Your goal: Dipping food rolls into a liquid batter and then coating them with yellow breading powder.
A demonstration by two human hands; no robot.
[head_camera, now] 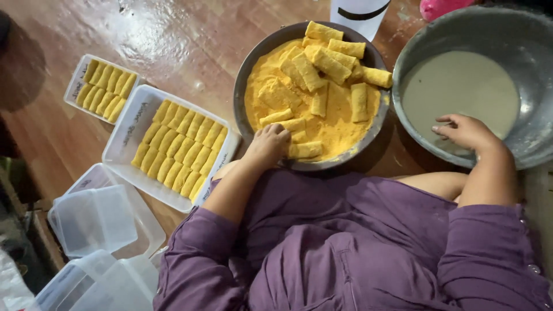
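Head view looks down on a person in a purple top sitting at a wooden floor, with the breading step in hand as far as can be judged. Left hand (268, 144) rests at the near rim of the round pan of yellow crumbs (253, 63), fingers curled down beside a coated roll (305, 150) and seemingly touching it; whether it has actually closed on that roll cannot be told. Right hand (466, 131) hangs over the near edge of the metal bowl of pale batter (415, 46), fingers loosely spread and holding nothing that shows.

More coated rolls lie piled at the far side of the crumb pan, some leaning on its rim. Left of the pan sits a white tray (129, 135) packed with two neat rows of finished rolls, with bare room at its far left end. Further left and farther off, a smaller tray (74, 86) is full. Near the lower left, empty clear plastic tubs (95, 222) are stacked and waiting.

Judging from this, the next move calls for a firm but gentle pinch on the roll at the near rim, lifting it without knocking off the crumb, and carrying it left to the open space in the white tray
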